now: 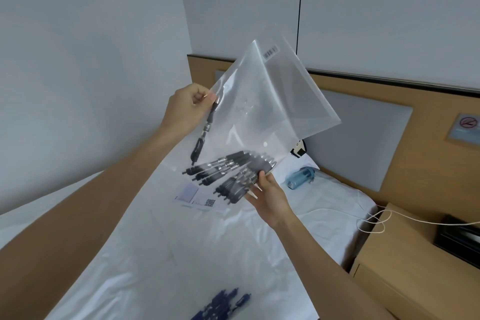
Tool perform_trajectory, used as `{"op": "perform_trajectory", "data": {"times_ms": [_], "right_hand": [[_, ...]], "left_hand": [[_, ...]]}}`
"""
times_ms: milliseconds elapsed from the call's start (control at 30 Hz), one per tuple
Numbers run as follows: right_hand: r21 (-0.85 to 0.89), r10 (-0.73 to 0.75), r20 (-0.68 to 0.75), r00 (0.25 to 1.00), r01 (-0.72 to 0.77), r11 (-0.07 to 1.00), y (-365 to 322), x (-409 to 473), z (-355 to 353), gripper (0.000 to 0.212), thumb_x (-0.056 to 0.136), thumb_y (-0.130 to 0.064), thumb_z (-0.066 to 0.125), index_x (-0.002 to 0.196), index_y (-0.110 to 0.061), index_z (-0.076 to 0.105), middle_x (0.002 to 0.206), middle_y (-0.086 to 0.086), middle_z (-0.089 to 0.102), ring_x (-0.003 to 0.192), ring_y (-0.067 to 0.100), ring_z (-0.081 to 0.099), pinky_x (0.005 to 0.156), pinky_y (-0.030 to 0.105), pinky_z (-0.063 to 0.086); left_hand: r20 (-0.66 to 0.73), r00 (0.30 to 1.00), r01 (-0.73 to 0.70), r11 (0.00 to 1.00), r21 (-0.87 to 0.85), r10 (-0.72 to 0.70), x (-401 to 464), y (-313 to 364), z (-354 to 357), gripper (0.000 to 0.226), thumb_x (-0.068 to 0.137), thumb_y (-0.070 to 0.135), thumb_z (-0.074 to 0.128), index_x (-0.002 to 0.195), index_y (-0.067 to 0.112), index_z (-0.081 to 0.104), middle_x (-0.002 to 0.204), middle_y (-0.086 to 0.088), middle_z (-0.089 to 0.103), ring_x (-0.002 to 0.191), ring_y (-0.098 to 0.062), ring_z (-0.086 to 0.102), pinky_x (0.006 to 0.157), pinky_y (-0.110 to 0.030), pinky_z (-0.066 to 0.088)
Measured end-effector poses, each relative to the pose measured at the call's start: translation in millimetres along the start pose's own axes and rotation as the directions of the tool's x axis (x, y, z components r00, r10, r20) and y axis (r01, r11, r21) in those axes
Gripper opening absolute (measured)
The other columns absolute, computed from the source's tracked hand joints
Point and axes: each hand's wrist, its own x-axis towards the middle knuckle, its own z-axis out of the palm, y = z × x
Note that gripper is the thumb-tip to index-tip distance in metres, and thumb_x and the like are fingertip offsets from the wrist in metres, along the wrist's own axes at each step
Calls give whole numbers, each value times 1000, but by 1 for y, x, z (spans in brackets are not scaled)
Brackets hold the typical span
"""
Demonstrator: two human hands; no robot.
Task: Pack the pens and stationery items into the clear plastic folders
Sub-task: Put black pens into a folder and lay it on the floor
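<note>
Head view: nearest the camera, a pile of blue pens [223, 304] lies on the white bed sheet [181, 254] at the bottom edge. Above it, both bare forearms reach forward and hold a clear folder [272, 101] up in the air over the bed. The left hand [188, 109] pinches the folder's upper left edge between thumb and curled fingers, together with the tip of one black pen [205, 132] that hangs down along that edge. The right hand [267, 199] cups the folder's lower corner from below, fingers curled round it, where a bunch of black pens [233, 174] lies gathered inside the plastic. A barcode sticker [270, 52] sits near the folder's top. On the sheet beneath lies a paper with a QR code [200, 199]. Further right, a blue bottle [298, 176] lies near the headboard [428, 163], and a white cord [384, 218] trails over the wooden nightstand [405, 280].
</note>
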Motion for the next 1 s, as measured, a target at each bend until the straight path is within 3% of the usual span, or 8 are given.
{"op": "perform_trajectory", "data": {"times_ms": [100, 233, 333, 433, 533, 700, 867, 1000], "right_hand": [[-5, -3, -2, 1000, 3, 1000, 0, 0, -3, 22, 104, -23, 37, 115, -19, 55, 100, 0, 63, 98, 18, 61, 91, 39, 49], [-50, -14, 17, 1000, 15, 999, -5, -2, -1, 24, 104, -23, 36, 118, -20, 55, 99, -1, 64, 96, 17, 62, 90, 38, 49], [-47, -48, 31, 998, 49, 998, -11, -2, 0, 24, 104, -24, 37, 118, -21, 56, 100, -2, 67, 98, 16, 63, 88, 36, 49], [-65, -20, 2, 1000, 20, 998, -15, 1, 3, 20, 103, -24, 37, 110, -21, 56, 101, -1, 65, 96, 16, 63, 84, 35, 50], [-75, 28, -48, 998, -32, 997, -11, 6, 5, 24, 103, -23, 38, 122, -19, 52, 117, 10, 61, 108, 23, 59, 82, 42, 51], [-10, 86, -59, 995, -87, 996, -6, -1, 11, 32, 102, -28, 40, 131, -19, 49, 129, 9, 58, 119, 27, 54, 86, 46, 49], [20, 12, -29, 1000, -11, 1000, -7, -7, 9, 44, 99, -42, 39, 137, -20, 47, 130, 6, 59, 118, 19, 57, 85, 37, 50], [10, 53, -71, 996, -53, 999, -4, -14, 4, 40, 100, -39, 39, 133, -17, 48, 123, 7, 61, 110, 21, 59, 79, 37, 50]], "left_hand": [[26, 999, -21, 1000, -20, 22, -2, -2, -1, 12, 91, 21, 62, 82, 28, 63, 84, 9, 67, 90, -20, 66, 91, -33, 50], [-105, 994, -44, 998, -33, 40, -7, 0, -4, 21, 87, 19, 68, 72, 30, 59, 83, -9, 70, 82, -29, 67, 83, -46, 53], [-115, 989, -95, 994, -57, 88, -4, 8, -5, 19, 89, 19, 66, 75, 30, 58, 82, -4, 68, 81, -26, 66, 81, -38, 54], [-47, 997, 53, 998, -44, -55, 4, -11, -12, 7, 87, 26, 67, 84, 25, 61, 87, -4, 67, 87, -27, 65, 87, -47, 52], [-84, 981, 171, 984, -50, -174, 0, -46, -10, 13, 83, 27, 71, 88, 19, 63, 90, -9, 69, 88, -31, 67, 84, -51, 53], [-83, 984, 158, 987, -4, -158, -9, -30, -5, 15, 81, 23, 74, 87, 18, 62, 92, -10, 71, 88, -27, 67, 88, -45, 52], [-121, 993, -9, 996, -90, -2, -12, 3, -3, 20, 81, 18, 74, 70, 29, 64, 83, -2, 72, 84, -23, 69, 85, -39, 54], [10, 990, 144, 988, -56, -144, -11, -12, 2, 17, 82, 21, 74, 74, 29, 60, 87, -2, 69, 96, -28, 66, 92, -44, 50]]}}
